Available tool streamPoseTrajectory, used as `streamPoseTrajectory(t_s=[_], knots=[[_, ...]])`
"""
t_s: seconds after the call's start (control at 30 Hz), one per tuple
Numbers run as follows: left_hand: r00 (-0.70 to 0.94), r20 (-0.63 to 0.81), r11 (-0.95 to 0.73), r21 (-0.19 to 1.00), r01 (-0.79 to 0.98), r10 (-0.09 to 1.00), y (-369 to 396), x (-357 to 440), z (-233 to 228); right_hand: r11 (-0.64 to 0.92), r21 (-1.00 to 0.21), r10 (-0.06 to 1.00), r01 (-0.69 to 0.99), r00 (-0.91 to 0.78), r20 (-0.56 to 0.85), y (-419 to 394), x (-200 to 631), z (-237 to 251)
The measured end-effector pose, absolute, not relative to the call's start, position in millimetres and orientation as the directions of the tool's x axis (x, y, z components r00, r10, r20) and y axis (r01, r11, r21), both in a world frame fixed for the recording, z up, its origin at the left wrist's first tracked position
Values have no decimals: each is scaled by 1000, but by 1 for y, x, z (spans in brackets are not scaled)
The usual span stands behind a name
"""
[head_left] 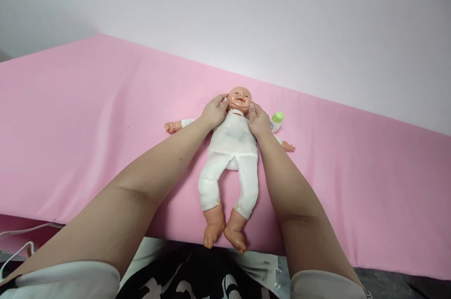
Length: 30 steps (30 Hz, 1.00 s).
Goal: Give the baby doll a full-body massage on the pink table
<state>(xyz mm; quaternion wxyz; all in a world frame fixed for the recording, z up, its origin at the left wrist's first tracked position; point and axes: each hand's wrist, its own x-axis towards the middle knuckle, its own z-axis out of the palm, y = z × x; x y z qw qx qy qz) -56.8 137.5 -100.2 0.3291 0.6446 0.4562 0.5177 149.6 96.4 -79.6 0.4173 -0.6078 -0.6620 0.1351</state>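
Note:
A baby doll lies on its back, its feet toward me and its arms spread to the sides. The head, hands and feet are smooth plastic; the body is white cloth. My left hand grips one side of the doll's head at the ear, thumb uppermost. On the opposite side, my right hand holds the head the same way, thumb by the ear and cheek. Some fingertips of both hands are hidden beside and behind the head. Just right of my right hand is a small bottle with a green cap, partly hidden.
Pink cloth covers the table, with a few soft folds. A pale wall rises along the far edge. White cables hang at the near left edge. The doll's feet reach the table's front edge.

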Motion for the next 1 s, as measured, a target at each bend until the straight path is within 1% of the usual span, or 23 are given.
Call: streamPoseTrajectory(t_s=[0.1, 0.27, 0.5, 0.6, 0.7, 0.83, 1.0], knots=[[83, 363, -372, 893, 253, 928, 136, -58, -99, 214, -693, 921, 689, 96, 379, 94, 148, -77], [116, 360, -377, 853, 361, 926, 128, -60, -90, 174, -686, 938, 706, 93, 333, 89, 144, -70], [138, 331, -358, 840, 407, 933, 119, -58, -78, 114, -645, 937, 756, 134, 322, 90, 141, -70], [135, 339, -364, 835, 413, 931, 119, -59, -79, 137, -645, 934, 752, 119, 337, 91, 143, -72], [127, 339, -361, 836, 414, 932, 123, -59, -83, 176, -668, 933, 723, 95, 348, 92, 145, -73], [112, 354, -368, 843, 392, 929, 129, -59, -89, 192, -690, 937, 698, 78, 340, 93, 148, -74], [88, 377, -383, 859, 340, 922, 136, -59, -96, 218, -656, 929, 722, 53, 367, 97, 152, -78]])
